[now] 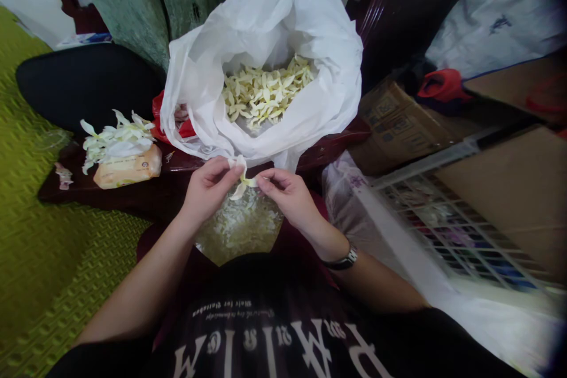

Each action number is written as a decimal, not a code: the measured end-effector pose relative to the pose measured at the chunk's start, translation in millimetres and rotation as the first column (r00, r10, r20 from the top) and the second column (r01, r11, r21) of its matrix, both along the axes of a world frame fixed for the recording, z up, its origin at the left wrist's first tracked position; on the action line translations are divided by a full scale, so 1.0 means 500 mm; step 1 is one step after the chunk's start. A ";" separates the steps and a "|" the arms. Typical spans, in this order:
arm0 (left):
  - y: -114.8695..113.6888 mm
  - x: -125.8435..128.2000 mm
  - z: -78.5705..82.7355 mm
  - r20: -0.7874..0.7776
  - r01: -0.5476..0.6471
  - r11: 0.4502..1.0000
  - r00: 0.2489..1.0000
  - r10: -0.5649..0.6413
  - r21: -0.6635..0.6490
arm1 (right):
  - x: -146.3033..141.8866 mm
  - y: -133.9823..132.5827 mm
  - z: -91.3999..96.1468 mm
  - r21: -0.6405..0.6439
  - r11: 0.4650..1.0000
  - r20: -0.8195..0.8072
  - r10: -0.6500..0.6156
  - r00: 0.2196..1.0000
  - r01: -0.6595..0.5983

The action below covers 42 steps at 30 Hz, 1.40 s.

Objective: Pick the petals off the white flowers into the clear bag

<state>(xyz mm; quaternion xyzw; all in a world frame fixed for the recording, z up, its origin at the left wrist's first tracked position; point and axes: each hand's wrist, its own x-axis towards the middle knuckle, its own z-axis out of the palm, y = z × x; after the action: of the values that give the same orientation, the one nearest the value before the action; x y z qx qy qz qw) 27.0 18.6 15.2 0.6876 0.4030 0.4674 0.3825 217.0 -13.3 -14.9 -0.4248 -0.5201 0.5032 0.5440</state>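
My left hand (pixel 208 186) and my right hand (pixel 286 192) meet in the middle, both pinching one small white flower (pixel 241 180) between fingertips. Its petals hang down between the hands. Right behind them stands a large white plastic bag (pixel 305 41), open at the top, with a heap of pale yellow flower pieces (pixel 263 91) inside. Below my hands, on my lap, lies a clear bag or bowl holding whitish flower bits (pixel 239 227). A watch sits on my right wrist.
A low dark wooden table (pixel 110 192) carries a pile of white flowers (pixel 115 139) on an orange packet (pixel 128 168). A green mat (pixel 39 248) covers the floor at left. Cardboard boxes (pixel 398 124) and a white wire rack (pixel 443 218) stand at right.
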 end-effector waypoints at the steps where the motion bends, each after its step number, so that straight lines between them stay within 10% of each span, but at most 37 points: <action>1: 0.000 0.001 0.002 0.006 0.015 1.000 1.000 -0.015 -0.015 | 0.000 -0.002 0.001 -0.001 1.000 0.023 0.002 1.000 -0.002; 9: -0.008 0.017 0.010 0.103 0.100 0.986 0.991 -0.087 -0.133 | -0.012 -0.008 0.024 0.187 0.981 0.115 -0.067 0.991 0.044; 17: -0.008 0.014 0.004 0.122 0.117 0.981 0.988 -0.098 -0.153 | -0.022 -0.003 0.010 0.117 0.980 -0.110 -0.146 0.983 0.159; 26: 0.021 -0.013 -0.029 0.401 -0.075 0.941 0.892 0.211 -0.329 | 0.028 0.002 0.028 0.086 0.903 -0.251 -0.390 0.886 0.422; 36: 0.058 -0.030 0.047 0.119 0.046 0.954 0.993 -0.010 -0.296 | 0.037 0.014 -0.001 0.088 0.989 0.124 -0.125 0.984 0.115; 42: 0.188 0.018 0.118 -0.344 -0.033 0.994 0.937 0.068 0.105 | 0.043 0.006 -0.005 0.106 0.989 0.127 -0.117 0.985 0.104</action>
<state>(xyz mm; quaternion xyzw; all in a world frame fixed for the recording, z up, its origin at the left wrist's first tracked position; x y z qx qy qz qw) 35.7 112.5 74.3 0.7663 0.4584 0.3678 0.2596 238.7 -10.4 -17.1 -0.4580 -0.5549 0.4165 0.5557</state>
